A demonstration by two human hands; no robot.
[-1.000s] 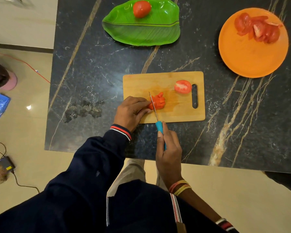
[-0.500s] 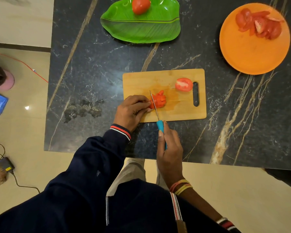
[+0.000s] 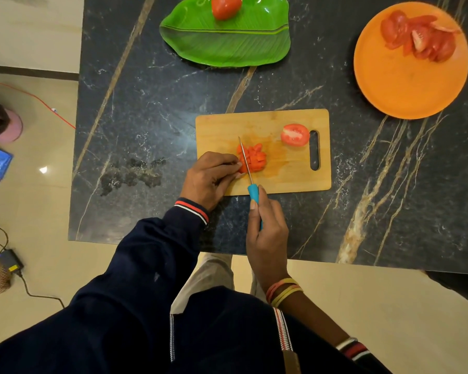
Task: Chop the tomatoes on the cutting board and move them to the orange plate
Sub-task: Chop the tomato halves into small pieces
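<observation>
Our right hand (image 3: 268, 233) grips the knife (image 3: 246, 163), blade down in the part-diced tomato (image 3: 257, 159) near the board's (image 3: 227, 128) left edge. Our left hand (image 3: 210, 179) pinches that tomato steady. We should tuck those fingertips back from the blade and cut straight. A half (image 3: 295, 134) lies by the slot, and slices (image 3: 419, 36) sit on the plate (image 3: 405, 85).

1. We see diced tomato (image 3: 256, 159) piled on the left of the wooden cutting board (image 3: 281, 182), and a tomato half (image 3: 295, 134) lying cut-face up by its slot.
2. Our orange plate (image 3: 405, 85), well apart, carries tomato slices (image 3: 419, 36).
</observation>
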